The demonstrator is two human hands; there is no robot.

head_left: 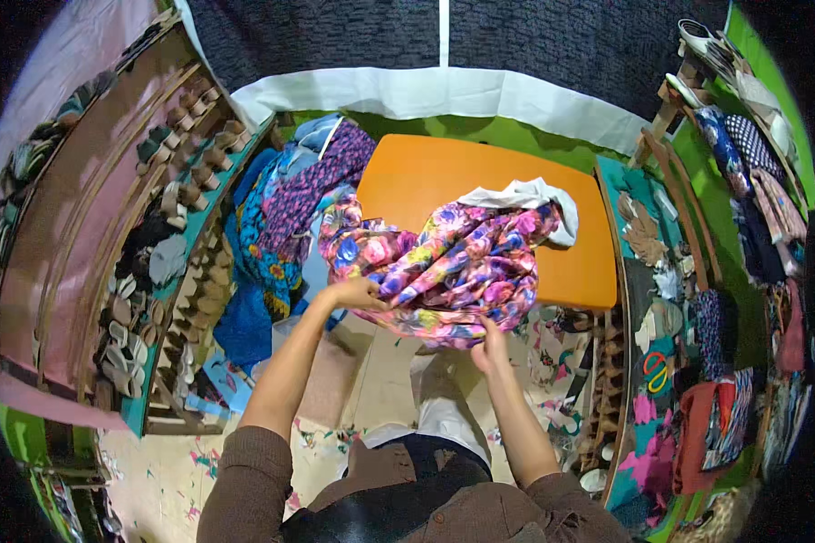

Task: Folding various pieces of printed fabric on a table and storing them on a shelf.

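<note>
A large floral cloth (466, 262), shiny and printed in pink, purple, yellow and blue, lies bunched over the near part of an orange table (480, 158) and hangs past its front edge. My left hand (358, 294) is closed on the cloth's near left side, fingers partly hidden in the folds. At its lower right edge, my right hand (491, 348) pinches the hem between thumb and fingers. A white cloth (561, 217) shows behind the floral one, on the table's right side.
Heaped fabrics (290, 199) in blue and purple prints rest left of the table. A shelf of shoes (167, 217) stands further left. On the right, a teal-topped shelf (620, 204) holds scraps and green-and-red-handled scissors (655, 371). Fabric bits litter the tiled floor (172, 480).
</note>
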